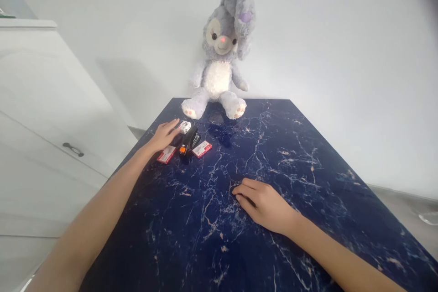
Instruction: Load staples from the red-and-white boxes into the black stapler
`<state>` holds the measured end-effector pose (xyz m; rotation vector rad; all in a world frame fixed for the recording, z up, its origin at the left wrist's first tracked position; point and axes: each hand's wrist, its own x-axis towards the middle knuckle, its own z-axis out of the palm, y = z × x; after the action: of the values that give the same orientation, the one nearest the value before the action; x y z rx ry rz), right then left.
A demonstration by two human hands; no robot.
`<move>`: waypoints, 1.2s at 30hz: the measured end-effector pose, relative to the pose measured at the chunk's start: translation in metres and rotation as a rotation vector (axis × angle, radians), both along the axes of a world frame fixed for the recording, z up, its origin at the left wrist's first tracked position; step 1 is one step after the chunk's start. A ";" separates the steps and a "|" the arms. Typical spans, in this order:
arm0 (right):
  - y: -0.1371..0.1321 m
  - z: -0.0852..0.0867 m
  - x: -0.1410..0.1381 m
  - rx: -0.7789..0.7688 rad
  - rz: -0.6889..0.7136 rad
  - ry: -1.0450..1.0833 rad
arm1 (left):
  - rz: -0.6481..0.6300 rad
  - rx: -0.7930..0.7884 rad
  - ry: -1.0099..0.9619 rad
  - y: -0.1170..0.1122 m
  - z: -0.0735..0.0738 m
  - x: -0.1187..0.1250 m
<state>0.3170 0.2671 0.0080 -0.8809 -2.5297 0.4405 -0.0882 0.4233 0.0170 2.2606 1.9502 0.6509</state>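
My left hand (164,135) reaches out over the dark blue marbled table (290,169), its fingers stretched toward a black stapler (187,141) with an orange mark and touching its left side. A small white box (185,127) lies at the fingertips. One red and white box (166,154) sits just under the hand's near edge, another red and white box (201,148) lies right of the stapler. My right hand (265,205) rests palm down on the table's middle, fingers loosely together, holding nothing.
A grey and white plush rabbit (222,54) sits at the table's far edge against the white wall. A white cabinet (44,114) with a dark handle stands to the left of the table.
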 end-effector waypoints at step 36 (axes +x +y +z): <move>0.010 -0.005 0.006 0.113 -0.442 0.105 | -0.437 0.226 -0.043 -0.158 -0.003 0.132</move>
<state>0.3227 0.2769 0.0035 -1.2906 -2.1551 0.1948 0.0441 0.2653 0.0136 2.6552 1.3465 0.8823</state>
